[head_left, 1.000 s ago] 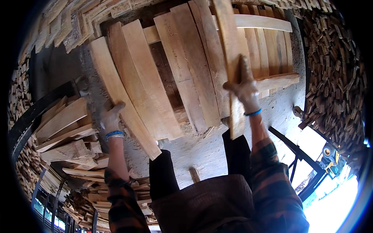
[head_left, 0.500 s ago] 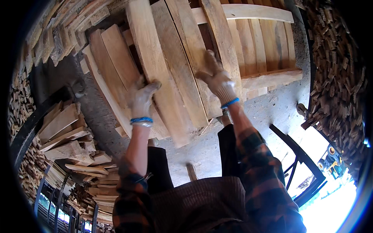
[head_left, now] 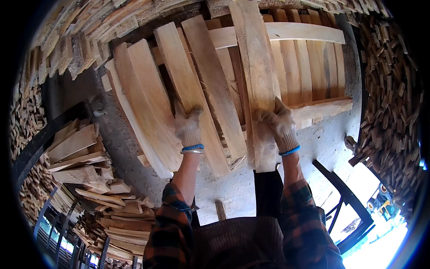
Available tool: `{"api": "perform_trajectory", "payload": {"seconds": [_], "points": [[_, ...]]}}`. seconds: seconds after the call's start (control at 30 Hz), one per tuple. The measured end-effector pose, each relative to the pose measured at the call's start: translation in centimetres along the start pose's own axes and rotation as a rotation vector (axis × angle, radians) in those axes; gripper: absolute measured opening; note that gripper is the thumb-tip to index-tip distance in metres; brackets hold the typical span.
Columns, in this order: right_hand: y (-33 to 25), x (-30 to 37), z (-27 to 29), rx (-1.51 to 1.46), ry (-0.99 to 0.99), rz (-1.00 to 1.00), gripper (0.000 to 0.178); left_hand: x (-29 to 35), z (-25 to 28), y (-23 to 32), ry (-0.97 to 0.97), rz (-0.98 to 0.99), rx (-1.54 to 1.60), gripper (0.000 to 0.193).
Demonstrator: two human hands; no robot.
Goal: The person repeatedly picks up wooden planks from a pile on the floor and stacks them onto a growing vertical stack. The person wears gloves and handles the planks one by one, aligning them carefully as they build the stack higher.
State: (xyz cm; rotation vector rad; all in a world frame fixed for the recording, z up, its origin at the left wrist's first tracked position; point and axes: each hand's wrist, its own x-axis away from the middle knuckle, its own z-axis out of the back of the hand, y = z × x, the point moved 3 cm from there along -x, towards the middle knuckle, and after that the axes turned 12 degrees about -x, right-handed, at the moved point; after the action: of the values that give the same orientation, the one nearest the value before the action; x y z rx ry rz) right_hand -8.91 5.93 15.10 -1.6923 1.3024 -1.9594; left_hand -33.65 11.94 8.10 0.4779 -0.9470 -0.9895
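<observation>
My left hand (head_left: 188,127), in a knitted work glove with a blue cuff, is closed on the edge of a pale wooden plank (head_left: 181,67) near its lower end. My right hand (head_left: 278,125), gloved alike, grips the near end of a wider plank (head_left: 251,54), its fingers over the right edge. That plank lies across others and reaches toward my legs. Between the two hands rests another loose plank (head_left: 217,85), touched by neither. Left of my left hand more planks (head_left: 145,89) lie side by side.
Right of the hands are planks in a row (head_left: 307,67), with a crosspiece (head_left: 309,33) over them. Stacked wood rises along the far side (head_left: 89,40) and the right (head_left: 389,89). Offcuts (head_left: 76,148) are piled at left. A dark metal frame (head_left: 345,197) stands at lower right on concrete (head_left: 324,134).
My right hand, earlier spread over the planks, has closed on the wide plank, which now lies nearer to me. The left hand's plank has come down and right a little.
</observation>
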Motion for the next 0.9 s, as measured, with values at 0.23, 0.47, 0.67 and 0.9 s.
{"api": "perform_trajectory", "payload": {"seconds": [0.23,0.47,0.67,0.9], "points": [[6.3,-4.6,-6.2,0.332,-0.128,0.077,0.089,0.6,0.0,-0.3,-0.035,0.007,-0.386,0.064],[7.0,-6.6,-6.3,-0.046,-0.216,-0.003,0.081,2.1,11.5,-1.0,0.321,-0.541,-0.156,0.053],[8.7,-6.0,-11.1,-0.370,-0.189,-0.132,0.077,-4.6,18.6,-13.4,0.011,0.273,0.225,0.046],[4.9,-1.9,-16.7,1.013,0.129,0.394,0.101,-5.1,17.7,-14.6,-0.069,0.131,0.206,0.052]]}}
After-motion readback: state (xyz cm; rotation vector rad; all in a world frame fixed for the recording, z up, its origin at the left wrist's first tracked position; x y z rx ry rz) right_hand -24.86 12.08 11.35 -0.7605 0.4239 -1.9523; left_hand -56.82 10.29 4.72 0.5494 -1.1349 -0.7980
